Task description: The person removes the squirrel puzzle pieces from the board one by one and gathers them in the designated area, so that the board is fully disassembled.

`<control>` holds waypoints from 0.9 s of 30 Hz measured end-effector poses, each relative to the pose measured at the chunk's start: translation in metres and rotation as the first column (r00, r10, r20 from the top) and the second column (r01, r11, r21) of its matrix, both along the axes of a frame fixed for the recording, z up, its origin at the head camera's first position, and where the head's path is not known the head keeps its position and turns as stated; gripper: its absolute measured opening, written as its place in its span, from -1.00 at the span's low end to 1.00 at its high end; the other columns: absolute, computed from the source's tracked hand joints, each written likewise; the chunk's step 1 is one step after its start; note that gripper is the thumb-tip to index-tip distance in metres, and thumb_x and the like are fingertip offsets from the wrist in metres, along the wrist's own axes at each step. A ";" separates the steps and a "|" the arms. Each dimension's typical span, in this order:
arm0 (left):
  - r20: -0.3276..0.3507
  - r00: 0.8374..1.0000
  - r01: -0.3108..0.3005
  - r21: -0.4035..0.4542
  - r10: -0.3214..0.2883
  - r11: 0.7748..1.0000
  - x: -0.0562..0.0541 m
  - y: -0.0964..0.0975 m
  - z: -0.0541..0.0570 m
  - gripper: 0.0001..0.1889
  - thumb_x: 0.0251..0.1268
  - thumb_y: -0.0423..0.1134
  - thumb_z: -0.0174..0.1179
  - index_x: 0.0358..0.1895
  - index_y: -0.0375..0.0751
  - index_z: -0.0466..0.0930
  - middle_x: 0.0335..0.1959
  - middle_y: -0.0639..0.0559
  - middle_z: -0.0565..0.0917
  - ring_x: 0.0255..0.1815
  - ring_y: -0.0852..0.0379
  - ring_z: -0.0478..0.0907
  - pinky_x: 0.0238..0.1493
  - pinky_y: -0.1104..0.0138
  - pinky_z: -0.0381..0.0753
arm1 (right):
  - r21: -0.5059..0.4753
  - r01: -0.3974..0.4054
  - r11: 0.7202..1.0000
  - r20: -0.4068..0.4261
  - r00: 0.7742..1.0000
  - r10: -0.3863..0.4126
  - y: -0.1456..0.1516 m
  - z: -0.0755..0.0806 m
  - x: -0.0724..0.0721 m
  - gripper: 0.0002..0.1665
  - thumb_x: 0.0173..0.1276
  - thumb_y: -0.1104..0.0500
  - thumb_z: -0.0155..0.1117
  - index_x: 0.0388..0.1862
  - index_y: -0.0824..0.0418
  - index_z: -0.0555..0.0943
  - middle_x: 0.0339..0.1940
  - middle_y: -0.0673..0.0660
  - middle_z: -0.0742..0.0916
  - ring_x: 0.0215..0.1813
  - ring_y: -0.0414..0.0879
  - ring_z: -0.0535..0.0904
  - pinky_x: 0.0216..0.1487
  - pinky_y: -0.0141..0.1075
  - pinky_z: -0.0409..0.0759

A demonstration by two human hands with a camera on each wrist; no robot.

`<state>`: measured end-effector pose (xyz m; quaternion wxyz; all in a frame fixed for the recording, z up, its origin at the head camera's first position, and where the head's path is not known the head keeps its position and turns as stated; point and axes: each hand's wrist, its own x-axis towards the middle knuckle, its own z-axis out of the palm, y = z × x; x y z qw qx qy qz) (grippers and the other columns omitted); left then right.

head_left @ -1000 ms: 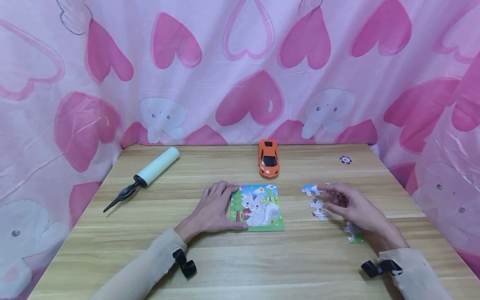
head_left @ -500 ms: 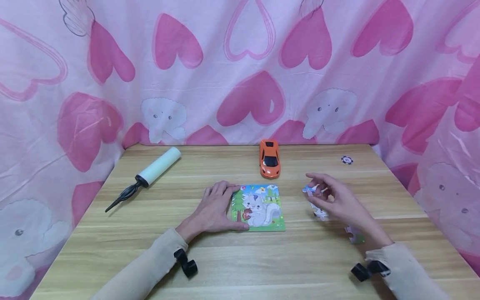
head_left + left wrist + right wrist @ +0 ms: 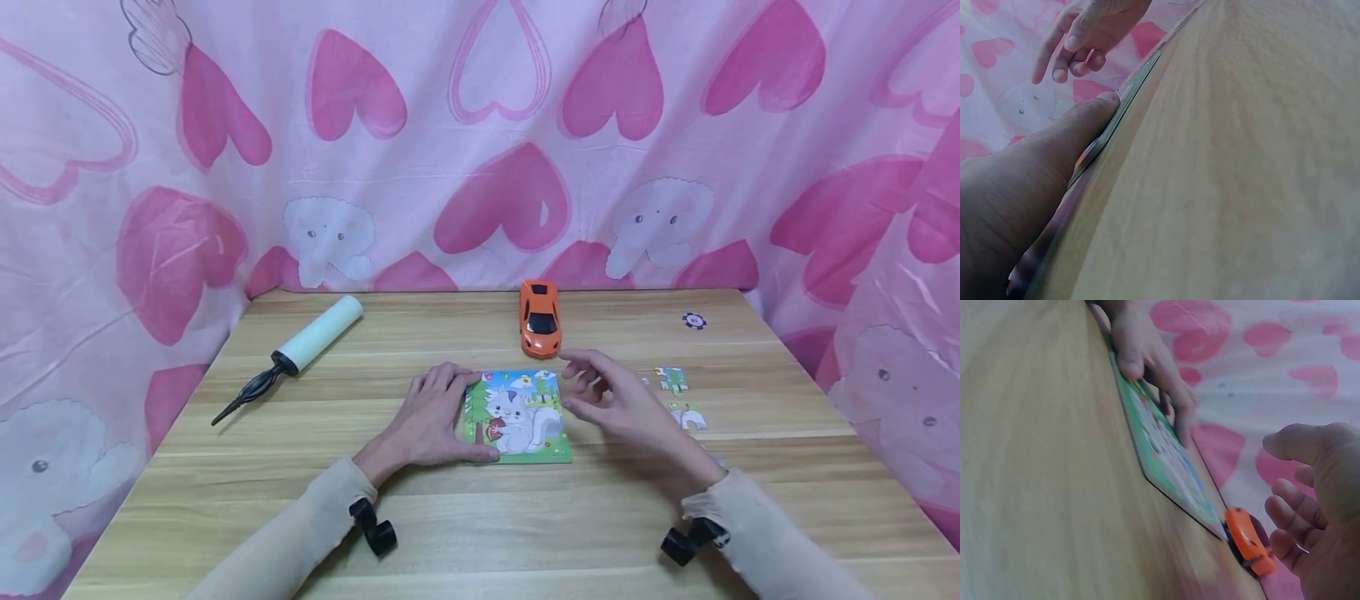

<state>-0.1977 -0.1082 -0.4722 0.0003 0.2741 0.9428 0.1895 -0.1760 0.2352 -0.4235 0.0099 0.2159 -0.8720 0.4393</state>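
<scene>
A squirrel puzzle board (image 3: 528, 425) lies flat mid-table. The left hand (image 3: 427, 421) spreads wide along its left edge, thumb resting on the near corner. The right hand (image 3: 626, 408), fingers loosely bent, thumb apart, holding nothing, hovers beside the right edge. A narrow gap separates the far edge from an orange toy car (image 3: 539, 321); wide wooden tabletop (image 3: 525, 533) stretches before the near edge.

Even, soft light fills the head view, leaving faint shadows on the table (image 3: 525, 533). Both wrist views look dimmer, hazy and blurred
</scene>
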 end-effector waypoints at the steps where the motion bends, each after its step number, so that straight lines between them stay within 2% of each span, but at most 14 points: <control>1: 0.000 1.000 0.001 0.001 -0.001 1.000 0.000 0.000 0.000 0.37 -0.08 0.84 0.29 0.75 0.05 0.29 0.54 0.02 0.37 0.56 -0.01 0.27 0.53 -0.07 0.27 | -0.004 -0.002 1.000 0.013 1.000 0.002 -0.003 -0.001 0.000 -0.22 0.50 0.15 0.61 0.62 0.05 0.52 0.21 0.14 0.75 0.07 -0.05 0.69 0.03 -0.28 0.73; 15: -0.011 1.000 -0.001 -0.008 0.001 1.000 -0.001 0.000 0.000 0.38 -0.09 0.88 0.24 0.74 0.05 0.30 0.53 0.03 0.39 0.55 0.00 0.29 0.55 -0.08 0.28 | 0.007 -0.085 0.996 0.055 0.995 0.085 -0.038 -0.020 0.005 -0.18 0.46 0.12 0.64 0.62 0.04 0.52 0.09 0.02 0.77 -0.07 -0.06 0.68 -0.12 -0.29 0.68; 27: -0.011 1.000 0.000 -0.001 0.000 1.000 -0.002 0.000 -0.001 0.38 -0.09 0.88 0.23 0.74 0.04 0.31 0.53 0.02 0.40 0.56 -0.01 0.29 0.56 -0.09 0.26 | 0.063 -0.131 0.989 0.078 0.989 0.126 -0.047 -0.030 0.009 -0.12 0.44 0.03 0.67 0.65 0.02 0.49 0.14 -0.06 0.75 0.03 -0.11 0.64 0.06 -0.29 0.64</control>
